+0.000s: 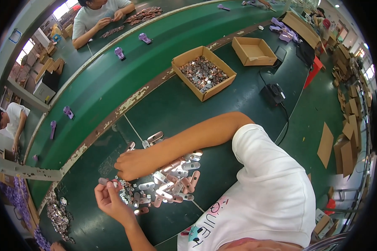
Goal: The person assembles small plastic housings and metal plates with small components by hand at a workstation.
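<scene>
My left hand (112, 201) pinches a small rounded grey-pink casing (103, 181) between thumb and fingers. My right hand (134, 165) is closed just beyond it, knuckles up; its fingertips are hidden, so what they hold cannot be made out. Below the right hand lies a scatter of tiny whitish square parts (127, 193). Beside them spreads a loose heap of oblong casings (176, 182), some silver, others rose-coloured, partly covered by my right forearm.
A cardboard box of small metallic parts (203, 73) stands beyond my right arm, near an open cardboard box (253, 50) and a black adapter (275, 93). Metal pieces (58, 215) lie at the left. Purple items (145, 38) ride the green belt (100, 75); co-workers sit across.
</scene>
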{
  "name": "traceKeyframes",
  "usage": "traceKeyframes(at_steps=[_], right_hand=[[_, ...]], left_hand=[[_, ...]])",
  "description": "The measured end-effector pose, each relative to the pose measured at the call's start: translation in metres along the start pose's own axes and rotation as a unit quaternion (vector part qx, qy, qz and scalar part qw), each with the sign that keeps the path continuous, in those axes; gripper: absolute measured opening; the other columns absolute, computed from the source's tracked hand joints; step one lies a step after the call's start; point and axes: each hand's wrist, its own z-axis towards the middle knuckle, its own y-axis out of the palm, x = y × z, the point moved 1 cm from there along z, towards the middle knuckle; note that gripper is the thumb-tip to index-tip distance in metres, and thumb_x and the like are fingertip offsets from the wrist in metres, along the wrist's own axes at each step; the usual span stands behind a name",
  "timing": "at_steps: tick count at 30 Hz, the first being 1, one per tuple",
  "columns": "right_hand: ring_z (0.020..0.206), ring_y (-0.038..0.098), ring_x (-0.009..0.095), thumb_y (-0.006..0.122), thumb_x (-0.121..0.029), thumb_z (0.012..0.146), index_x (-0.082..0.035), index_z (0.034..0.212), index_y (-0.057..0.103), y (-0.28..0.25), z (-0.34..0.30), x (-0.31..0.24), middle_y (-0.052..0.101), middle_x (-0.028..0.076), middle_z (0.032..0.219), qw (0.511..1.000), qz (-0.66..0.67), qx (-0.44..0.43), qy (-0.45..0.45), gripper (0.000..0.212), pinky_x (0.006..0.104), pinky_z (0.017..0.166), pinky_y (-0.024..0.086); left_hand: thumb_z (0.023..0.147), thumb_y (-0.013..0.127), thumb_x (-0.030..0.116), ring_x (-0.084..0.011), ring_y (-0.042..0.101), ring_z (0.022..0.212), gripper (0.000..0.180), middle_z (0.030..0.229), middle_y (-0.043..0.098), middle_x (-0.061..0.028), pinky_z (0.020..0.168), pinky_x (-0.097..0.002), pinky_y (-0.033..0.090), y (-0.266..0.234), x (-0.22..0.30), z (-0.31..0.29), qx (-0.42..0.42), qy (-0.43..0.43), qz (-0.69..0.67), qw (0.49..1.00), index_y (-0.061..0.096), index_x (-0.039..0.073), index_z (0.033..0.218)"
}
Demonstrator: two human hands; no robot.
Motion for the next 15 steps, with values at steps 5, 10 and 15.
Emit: traceKeyframes(at_steps=[5, 10, 15], right_hand=[[0.074, 0.058, 0.023, 0.061, -0.016, 0.067, -0.003, 0.068, 0.061, -0.0004, -0.0045, -0.0111, 0.055, 0.007, 0.072, 0.997, -0.061, 0.050, -0.020, 0.013, 0.0311, 0.061, 0.044], [0.074, 0.057, 0.022, 0.061, -0.017, 0.068, -0.004, 0.067, 0.060, -0.0034, -0.0062, -0.0015, 0.055, 0.006, 0.073, 0.998, -0.016, 0.036, -0.039, 0.013, 0.0333, 0.062, 0.044], [0.074, 0.057, 0.021, 0.061, -0.017, 0.068, -0.005, 0.068, 0.060, -0.0070, -0.0049, -0.0050, 0.057, 0.006, 0.078, 0.999, -0.035, 0.001, -0.024, 0.013, 0.0342, 0.064, 0.043]], left_hand=[[0.094, 0.055, 0.009, -0.0093, 0.058, 0.077, 0.009, 0.087, 0.061, -0.0063, 0.068, -0.0218, 0.050, -0.0009, -0.0004, -0.0005, -0.002, 0.006, -0.002, 1.000, 0.054, 0.001, 0.097], [0.093, 0.055, 0.010, -0.0115, 0.060, 0.078, 0.011, 0.087, 0.061, -0.0082, 0.067, -0.0216, 0.050, 0.0047, 0.0058, 0.0016, 0.021, -0.002, -0.023, 1.000, 0.055, -0.001, 0.097], [0.092, 0.057, 0.007, -0.0135, 0.062, 0.083, 0.014, 0.091, 0.061, -0.0094, 0.073, -0.0220, 0.054, -0.0016, -0.0001, 0.0036, 0.002, -0.026, -0.056, 0.998, 0.056, -0.004, 0.101]])
